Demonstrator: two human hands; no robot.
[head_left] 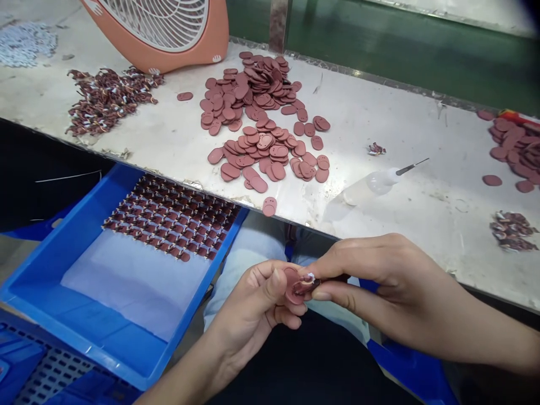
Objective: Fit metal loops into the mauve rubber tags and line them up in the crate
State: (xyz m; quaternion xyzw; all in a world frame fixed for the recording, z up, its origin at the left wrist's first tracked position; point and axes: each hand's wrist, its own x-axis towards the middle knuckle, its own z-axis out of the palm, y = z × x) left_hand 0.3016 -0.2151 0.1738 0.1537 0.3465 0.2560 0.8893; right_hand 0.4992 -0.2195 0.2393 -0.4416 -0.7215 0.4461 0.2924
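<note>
Between the thumb and fingers of my left hand (257, 301) is a reddish-brown oval disc (292, 286), held above my lap. My right hand (375, 281) pinches a small brown figure with a white tip (309, 281) against the disc's face. Several loose discs (261, 135) lie in a heap on the white table, and one disc (269, 206) rests alone at its front edge. A pile of small brown figures (109, 98) sits at the table's left.
An orange fan (219, 34) stands behind the piles. A translucent bottle with a needle tip (367, 188) lies right of centre. Below the table's left side, a blue tray (101, 360) holds rows of assembled pieces. More discs (512, 146) are at the far right.
</note>
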